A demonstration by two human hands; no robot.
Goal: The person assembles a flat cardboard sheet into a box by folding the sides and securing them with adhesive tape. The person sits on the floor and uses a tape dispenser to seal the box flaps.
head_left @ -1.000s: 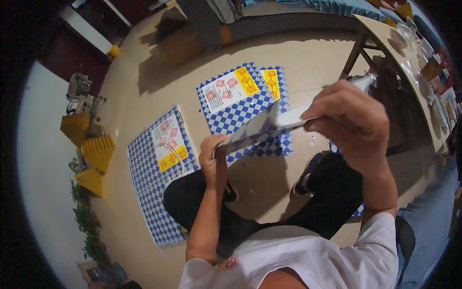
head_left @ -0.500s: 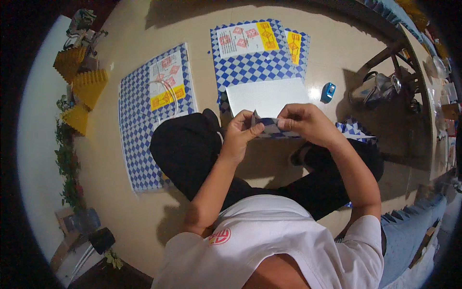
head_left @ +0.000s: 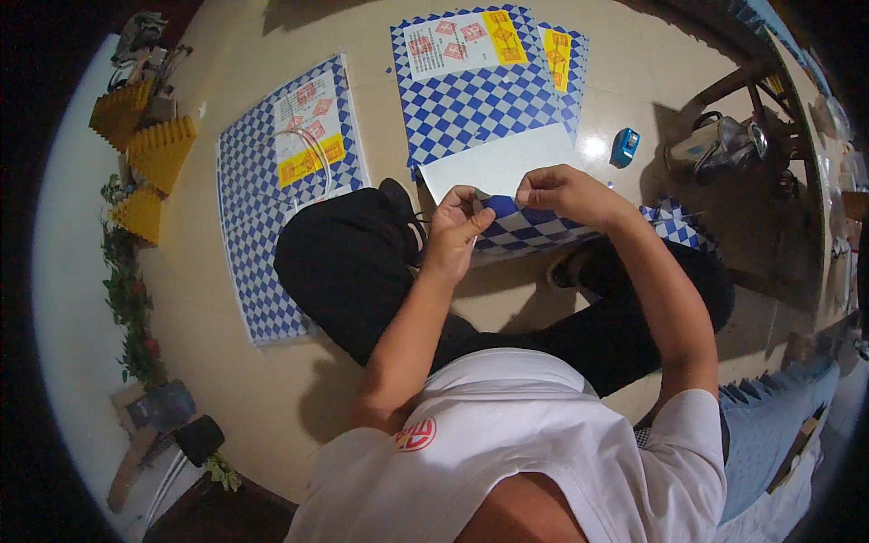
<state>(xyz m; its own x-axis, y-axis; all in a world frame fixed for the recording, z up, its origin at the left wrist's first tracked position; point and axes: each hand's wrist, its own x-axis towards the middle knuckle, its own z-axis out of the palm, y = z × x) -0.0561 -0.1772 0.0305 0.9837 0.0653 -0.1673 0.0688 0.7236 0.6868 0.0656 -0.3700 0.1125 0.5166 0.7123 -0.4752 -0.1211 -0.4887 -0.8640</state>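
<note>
I sit on the floor with a blue and white checked sheet (head_left: 507, 172) lying in front of my knees, its plain white back folded up toward me. My left hand (head_left: 457, 226) pinches the folded near edge of that sheet at its left. My right hand (head_left: 561, 192) grips the same fold just to the right, fingers closed on it. A small blue piece shows between the two hands.
More checked sheets lie on the floor: one at the left (head_left: 281, 181), one farther ahead (head_left: 475, 81). A small blue object (head_left: 625, 145) and a metal kettle (head_left: 715, 149) sit at the right by a table leg. Yellow folded paper stacks (head_left: 149, 149) stand at the far left.
The sheet was held up in the air a second ago; it now lies down on the floor stack, and both hands have come together on its folded near edge.
</note>
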